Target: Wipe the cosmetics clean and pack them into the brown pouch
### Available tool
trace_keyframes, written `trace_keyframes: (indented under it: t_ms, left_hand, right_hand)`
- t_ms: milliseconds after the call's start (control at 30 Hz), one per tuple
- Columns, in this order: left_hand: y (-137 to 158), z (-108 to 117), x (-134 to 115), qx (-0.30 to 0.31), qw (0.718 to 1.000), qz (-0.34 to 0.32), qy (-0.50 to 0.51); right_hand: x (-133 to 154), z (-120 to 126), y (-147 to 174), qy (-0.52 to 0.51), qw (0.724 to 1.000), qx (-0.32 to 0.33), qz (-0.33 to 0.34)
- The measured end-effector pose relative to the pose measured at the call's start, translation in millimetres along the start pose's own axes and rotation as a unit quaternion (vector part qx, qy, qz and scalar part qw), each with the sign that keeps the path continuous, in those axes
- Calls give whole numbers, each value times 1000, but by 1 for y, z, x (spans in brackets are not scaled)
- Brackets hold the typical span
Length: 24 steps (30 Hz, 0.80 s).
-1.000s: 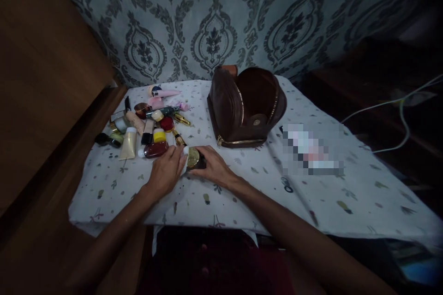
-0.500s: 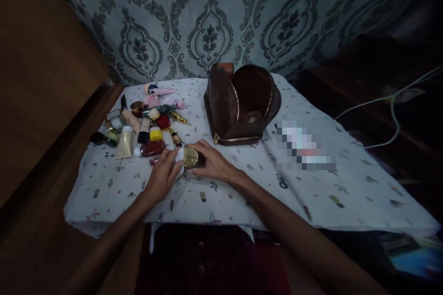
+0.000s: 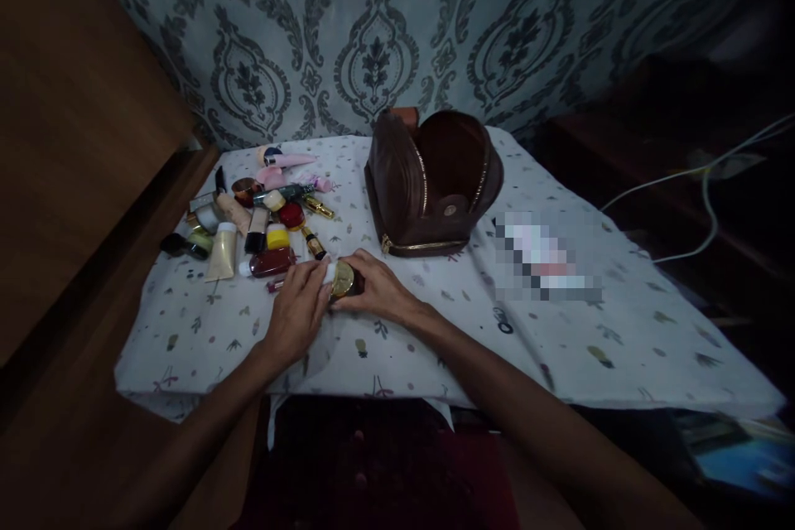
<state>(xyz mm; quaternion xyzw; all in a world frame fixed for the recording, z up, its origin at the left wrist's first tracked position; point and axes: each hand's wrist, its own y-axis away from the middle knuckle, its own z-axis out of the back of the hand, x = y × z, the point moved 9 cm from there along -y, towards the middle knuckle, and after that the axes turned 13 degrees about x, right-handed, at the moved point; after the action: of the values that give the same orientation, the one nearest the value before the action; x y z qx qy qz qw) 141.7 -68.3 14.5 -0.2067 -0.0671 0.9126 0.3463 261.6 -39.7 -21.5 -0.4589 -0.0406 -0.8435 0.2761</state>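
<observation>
My right hand [image 3: 377, 288] is closed around a round, gold-topped jar [image 3: 343, 278] with a dark side, held just above the table near its middle. My left hand [image 3: 299, 304] presses a white, tissue-like piece [image 3: 330, 272] against the jar's left side; most of that piece is hidden under the fingers. Just beyond the left hand lie a dark red bottle [image 3: 272, 262] with a white cap and a small black-and-gold tube [image 3: 313, 243]. Behind my right hand stands a brown zippered bag [image 3: 407, 182], its top unzipped and gaping.
Several cosmetics crowd the table's left side, among them a cream tube [image 3: 222, 252], a yellow jar [image 3: 277, 236], a red-lidded jar [image 3: 291, 215] and a pink tube [image 3: 291, 159]. A blurred-out item [image 3: 546, 257] lies at right. A wooden cabinet [image 3: 80, 132] borders the left.
My left fingers have shifted slightly right and over the white piece, closer against the jar. The gold top has tilted a little. The view has moved slightly.
</observation>
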Motion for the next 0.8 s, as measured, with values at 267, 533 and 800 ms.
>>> trace_keyframes:
  t_ms: [267,533,800]
  left_hand:
    - [-6,-10,-30,44,988,-123,-77]
    - [3,-8,-11,21,992,-122,0]
    - [5,-19,20,33,990,-14,137]
  right_hand:
    - [-4,0,-1,2,1000,4,5]
    - [4,3,2,2,998,60,7]
    - [3,-1,2,-22,996,83,0]
